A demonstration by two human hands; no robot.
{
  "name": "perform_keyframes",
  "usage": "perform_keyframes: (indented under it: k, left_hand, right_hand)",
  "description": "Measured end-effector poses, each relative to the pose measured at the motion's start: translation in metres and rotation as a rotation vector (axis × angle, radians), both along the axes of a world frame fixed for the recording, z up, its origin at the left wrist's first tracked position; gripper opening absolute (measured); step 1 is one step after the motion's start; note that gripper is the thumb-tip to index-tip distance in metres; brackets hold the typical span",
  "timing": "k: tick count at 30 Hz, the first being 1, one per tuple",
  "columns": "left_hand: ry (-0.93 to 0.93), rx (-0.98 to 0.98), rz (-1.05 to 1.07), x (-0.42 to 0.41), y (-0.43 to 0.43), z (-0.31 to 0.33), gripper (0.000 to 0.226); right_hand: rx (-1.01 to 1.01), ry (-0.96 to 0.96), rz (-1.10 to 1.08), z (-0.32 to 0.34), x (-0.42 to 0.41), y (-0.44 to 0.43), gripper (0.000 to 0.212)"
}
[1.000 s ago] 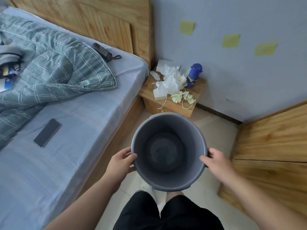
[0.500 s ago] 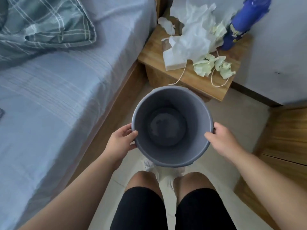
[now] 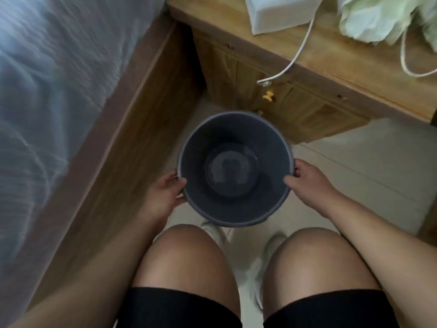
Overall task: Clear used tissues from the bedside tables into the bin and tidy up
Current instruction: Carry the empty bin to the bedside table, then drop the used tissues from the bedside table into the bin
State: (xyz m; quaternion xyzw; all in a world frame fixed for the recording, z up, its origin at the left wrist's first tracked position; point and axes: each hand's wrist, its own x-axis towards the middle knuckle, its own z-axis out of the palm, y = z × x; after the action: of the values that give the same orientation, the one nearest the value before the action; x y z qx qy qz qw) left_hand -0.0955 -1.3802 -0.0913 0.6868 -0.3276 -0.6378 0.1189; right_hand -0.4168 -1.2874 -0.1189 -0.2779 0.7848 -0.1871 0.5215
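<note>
Grey plastic bin (image 3: 236, 204), one unit, upright, mouth facing the camera, nothing visible inside. Gripped at the rim from both sides: left hand (image 3: 165, 197) clamped on the left edge, thumb over the lip; right hand (image 3: 309, 185) clamped on the right edge, thumb inside the rim. Positioned low over the pale tiled floor (image 3: 354, 162), directly in front of two bare knees and black shorts (image 3: 179, 308).

Wooden bedside table (image 3: 331, 67), one unit, just beyond the bin at upper right. On its top: one white tissue pack (image 3: 279, 15), cut off by the frame edge; pale green crumpled tissues (image 3: 378, 22), count not readable from blur. Two white cords visible, one (image 3: 293, 60) hanging over the front edge.

Bed frame (image 3: 123, 138) in wood on the left, close beside the bin, carrying a blue-grey sheet (image 3: 47, 79).
</note>
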Motion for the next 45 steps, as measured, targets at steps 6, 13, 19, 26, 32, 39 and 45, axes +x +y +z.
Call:
perform_keyframes:
  k: [6, 13, 19, 26, 32, 39, 45]
  left_hand:
    - [0.026, -0.037, -0.067, 0.012, -0.010, -0.016, 0.034]
    - [-0.187, -0.254, -0.007, 0.013, 0.001, 0.104, 0.014]
    - [-0.090, -0.256, -0.111, 0.014, 0.039, 0.285, 0.030]
    - [-0.183, -0.111, -0.303, 0.028, 0.084, 0.459, 0.055]
    - [-0.242, -0.087, -0.387, 0.035, 0.092, 0.506, 0.064]
    - [-0.306, -0.128, -0.239, 0.000, 0.077, 0.504, 0.058]
    - [-0.309, -0.048, -0.042, -0.103, 0.084, 0.485, 0.059]
  right_hand:
    - [-0.032, -0.070, -0.049, -0.006, -0.004, -0.008, 0.026]
    - [-0.024, -0.064, -0.170, 0.105, 0.000, 0.018, 0.027]
    - [-0.031, -0.035, -0.076, 0.306, 0.012, 0.049, 0.026]
    - [0.059, 0.039, -0.120, 0.477, 0.017, 0.098, 0.047]
    - [0.120, 0.079, -0.049, 0.523, 0.003, 0.122, 0.051]
    - [0.128, 0.081, 0.048, 0.543, -0.058, 0.060, 0.043]
    - [0.121, 0.013, 0.175, 0.527, -0.140, -0.010, 0.043]
